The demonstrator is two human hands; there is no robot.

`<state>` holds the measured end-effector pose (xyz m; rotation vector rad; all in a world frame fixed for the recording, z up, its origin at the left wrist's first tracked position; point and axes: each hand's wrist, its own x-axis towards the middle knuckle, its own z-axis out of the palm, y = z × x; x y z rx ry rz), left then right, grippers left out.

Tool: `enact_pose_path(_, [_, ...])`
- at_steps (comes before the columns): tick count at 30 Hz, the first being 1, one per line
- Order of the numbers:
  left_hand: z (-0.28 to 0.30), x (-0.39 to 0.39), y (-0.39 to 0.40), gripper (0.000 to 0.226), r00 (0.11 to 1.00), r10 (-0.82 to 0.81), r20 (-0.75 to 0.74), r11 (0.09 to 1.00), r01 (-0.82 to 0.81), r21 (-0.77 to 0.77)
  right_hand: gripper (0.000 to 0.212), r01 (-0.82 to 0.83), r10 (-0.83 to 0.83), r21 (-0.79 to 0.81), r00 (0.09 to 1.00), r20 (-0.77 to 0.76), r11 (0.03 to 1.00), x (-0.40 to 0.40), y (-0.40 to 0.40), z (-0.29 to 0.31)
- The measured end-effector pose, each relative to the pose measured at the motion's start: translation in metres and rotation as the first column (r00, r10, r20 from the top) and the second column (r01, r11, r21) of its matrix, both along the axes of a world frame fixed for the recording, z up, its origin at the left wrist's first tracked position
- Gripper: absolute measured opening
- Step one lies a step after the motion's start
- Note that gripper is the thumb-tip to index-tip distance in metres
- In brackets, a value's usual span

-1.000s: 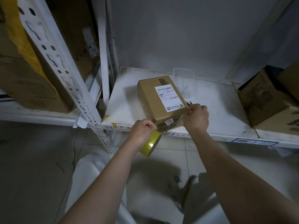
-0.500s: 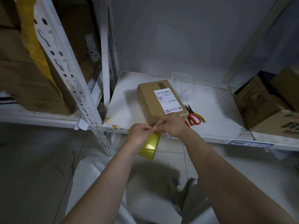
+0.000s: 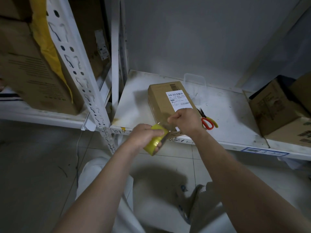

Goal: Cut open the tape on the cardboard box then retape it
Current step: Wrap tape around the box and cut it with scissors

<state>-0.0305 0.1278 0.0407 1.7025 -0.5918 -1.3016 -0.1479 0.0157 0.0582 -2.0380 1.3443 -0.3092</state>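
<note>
Down at the front edge of the shelf [image 3: 138, 91], the left hand [image 3: 143, 137] grips the yellow tape roll [image 3: 155, 140], fingers curled over its rim, the forearm reaching up from the lower left. Just beyond and to its right, the right hand [image 3: 185, 121] is closed in a pinch on the free end of the tape strip [image 3: 164, 124], a short clear length stretched between the two hands (it catches a little glare). Both forearms rise side by side from the bottom of the view.

Directly behind the right hand lies the cardboard box [image 3: 161, 100], flat on the shelf, its near end hidden by the knuckles. On top sits a white shipping label [image 3: 179, 100] with barcodes and small print; the digits are too small to read surely. Scribbled black marks run along the shelf's front lip, illegible.

Just right of the right hand rest the scissors [image 3: 207, 121], red and yellow handles toward the person, blades shut. Farther right sit brown cartons [image 3: 276, 105]. Behind the box stands a clear plastic container [image 3: 195, 81]. Left of the left hand rises a perforated white upright [image 3: 80, 64], with a large carton [image 3: 33, 73] beyond it.
</note>
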Motion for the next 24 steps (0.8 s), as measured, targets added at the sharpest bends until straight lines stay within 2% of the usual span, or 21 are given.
enact_pose_path(3, [-0.003,0.015,-0.009,0.031,0.950,0.007,0.313,0.996,-0.034,0.081,0.021,0.024,-0.025,0.006,0.997,0.067,1.000,0.006,-0.006,0.014])
enact_pose_path(7, [-0.001,0.022,-0.028,0.043,0.881,-0.065,0.468,0.995,0.021,0.100,0.021,0.112,-0.113,0.023,0.989,0.096,0.993,0.006,-0.014,0.007])
enact_pose_path(9, [0.000,0.021,-0.037,0.052,0.803,-0.101,0.588,0.989,0.016,0.149,0.020,0.148,-0.149,0.019,0.984,0.097,0.989,0.004,-0.017,-0.001])
enact_pose_path(12, [-0.003,0.019,-0.048,0.051,0.680,-0.169,0.713,0.973,-0.002,0.232,0.021,0.179,-0.177,-0.039,0.982,0.062,0.983,0.003,-0.020,-0.013])
enact_pose_path(14, [-0.005,0.020,-0.055,0.049,0.611,-0.210,0.763,0.963,-0.006,0.270,0.020,0.195,-0.194,-0.077,0.981,0.030,0.978,0.005,-0.021,-0.022])
enact_pose_path(16, [-0.006,0.022,-0.061,0.046,0.581,-0.235,0.779,0.955,-0.009,0.295,0.019,0.202,-0.202,-0.087,0.979,0.014,0.976,0.007,-0.023,-0.029])
enact_pose_path(20, [-0.008,0.024,-0.071,0.045,0.552,-0.269,0.789,0.944,-0.011,0.329,0.017,0.203,-0.211,-0.141,0.977,-0.044,0.969,0.008,-0.025,-0.035])
enact_pose_path(24, [-0.009,0.022,-0.072,0.046,0.563,-0.289,0.774,0.939,0.010,0.343,0.018,0.208,-0.219,-0.156,0.974,-0.056,0.966,0.007,-0.024,-0.036])
